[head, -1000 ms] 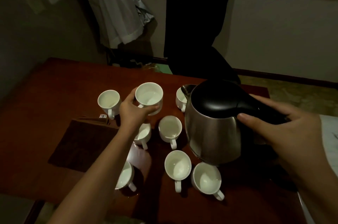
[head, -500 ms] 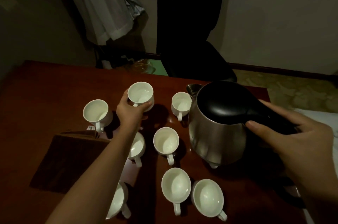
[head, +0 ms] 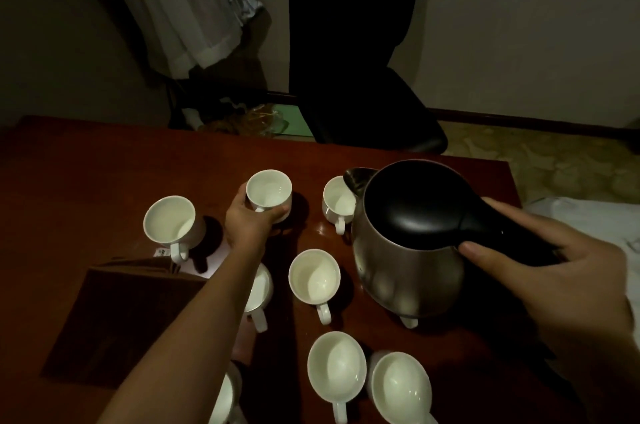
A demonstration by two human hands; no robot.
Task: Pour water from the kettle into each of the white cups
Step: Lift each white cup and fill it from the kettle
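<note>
Evidently the left hand (head: 254, 221) curls its fingers round a far white cup (head: 269, 191) on the bench (head: 86, 163), probably to steady it or draw it nearer the spout, while the right hand (head: 554, 281) grips the black handle of the kettle (head: 408, 243), thumb along its near side, holding it roughly level among the cups. Its spout (head: 356, 177) hangs over the rim of another cup (head: 337, 203) at the back, though no stream shows. The kettle is brushed steel with a black domed lid, its base seemingly just clear of the wood. Other cups stand around it, handles mostly toward the person; in this dim light I cannot tell which hold water
</note>
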